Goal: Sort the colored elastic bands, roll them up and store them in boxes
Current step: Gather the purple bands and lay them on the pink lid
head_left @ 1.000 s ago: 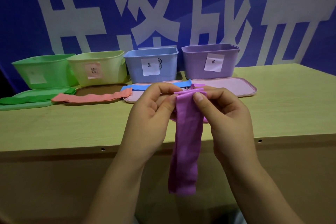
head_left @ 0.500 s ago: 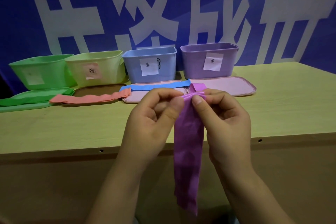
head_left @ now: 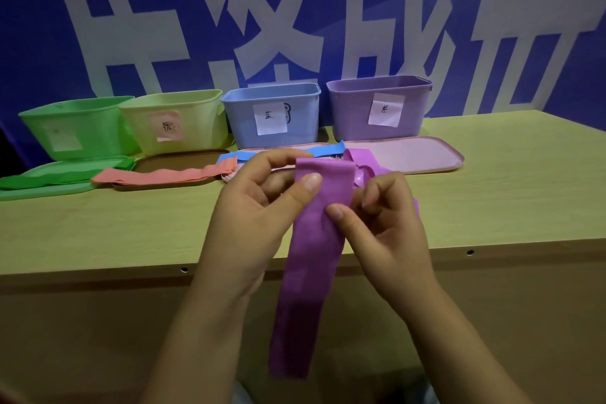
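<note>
A purple elastic band (head_left: 308, 272) hangs down past the table's front edge, flat and wide. My left hand (head_left: 259, 207) pinches its top left edge with the thumb on the front. My right hand (head_left: 383, 223) grips the right side a little lower, thumb tip on the band. A second purple band (head_left: 364, 159) lies behind my hands. Along the back stand a green box (head_left: 75, 125), a yellow box (head_left: 173, 118), a blue box (head_left: 272, 115) and a purple box (head_left: 377, 105). A pink band (head_left: 164, 175), a blue band (head_left: 324, 151) and a green band (head_left: 46, 179) lie on the lids.
Lids lie in front of the boxes: a green lid (head_left: 42, 190), a brown lid (head_left: 177, 162) and a pink lid (head_left: 423, 154). The wooden table (head_left: 508, 200) has its front edge just under my hands. A blue banner with large white characters covers the wall behind.
The band's top edge has been spread from a narrow pinched fold into a wide flat strip. My right hand has slid lower on it, and my left thumb now presses the front.
</note>
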